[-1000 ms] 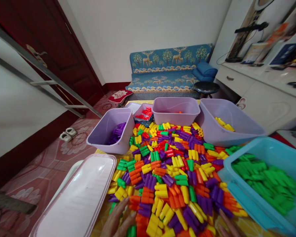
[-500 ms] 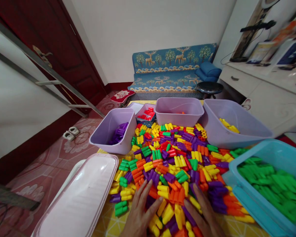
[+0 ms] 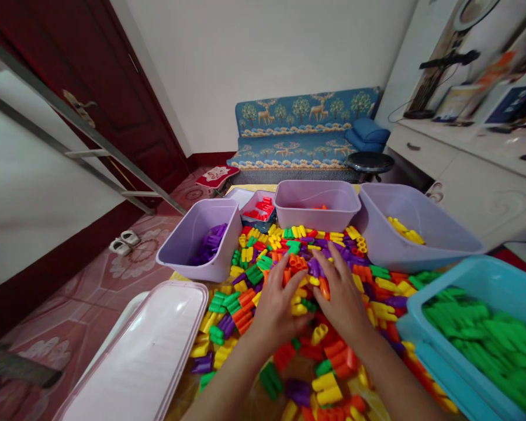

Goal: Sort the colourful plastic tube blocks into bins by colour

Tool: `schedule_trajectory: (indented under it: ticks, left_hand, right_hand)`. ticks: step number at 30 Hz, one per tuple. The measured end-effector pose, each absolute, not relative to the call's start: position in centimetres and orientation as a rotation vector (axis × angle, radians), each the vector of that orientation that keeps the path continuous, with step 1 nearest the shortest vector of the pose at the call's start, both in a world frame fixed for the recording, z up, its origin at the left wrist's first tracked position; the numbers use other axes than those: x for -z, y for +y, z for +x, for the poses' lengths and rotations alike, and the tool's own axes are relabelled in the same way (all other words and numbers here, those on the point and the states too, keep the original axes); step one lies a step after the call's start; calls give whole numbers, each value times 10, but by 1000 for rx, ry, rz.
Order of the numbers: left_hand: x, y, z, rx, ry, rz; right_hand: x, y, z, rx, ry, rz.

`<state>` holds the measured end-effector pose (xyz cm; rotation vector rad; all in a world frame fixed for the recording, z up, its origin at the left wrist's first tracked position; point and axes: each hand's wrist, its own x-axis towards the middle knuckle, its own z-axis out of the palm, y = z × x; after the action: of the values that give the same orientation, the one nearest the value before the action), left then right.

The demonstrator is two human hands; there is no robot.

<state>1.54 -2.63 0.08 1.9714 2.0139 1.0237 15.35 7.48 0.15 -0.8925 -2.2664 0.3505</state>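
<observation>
A big heap of plastic building pieces (image 3: 333,245) in yellow, orange, purple, green and red covers the table in front of me. My left hand (image 3: 275,305) and my right hand (image 3: 341,298) lie side by side, palms down, on the middle of the heap. The fingers of both hands are spread and point away from me, their tips among orange, yellow and purple pieces. Neither hand grips a piece. Loose pieces lie scattered under my forearms near the front edge.
Lilac bins stand round the far side: one with purple pieces (image 3: 199,245), one with orange pieces (image 3: 316,202), one with yellow pieces (image 3: 414,231). A small box of red pieces (image 3: 258,210) sits between them. A blue bin of green pieces (image 3: 486,327) is at right, a white lid (image 3: 144,356) at left.
Both hands have slid forward from the near edge to the middle of the heap, pushing pieces away from me and leaving a thinner patch near the front.
</observation>
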Motion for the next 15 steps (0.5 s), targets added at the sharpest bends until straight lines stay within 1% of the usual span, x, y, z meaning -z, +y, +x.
schedule_trajectory:
  ticks: [6,9,15]
  left_hand:
    - [-11,9,-6,-1074,2242,1843]
    - [-11,-2,-11,-1108,2337,1867]
    - [4,-34,-5,-971,2365,1869]
  right_hand:
    - [3,92,154,-293,-2206,-1005]
    - [11,76,171,-274,-2243,-983]
    - [33,54,189,-223,-2309,-1047]
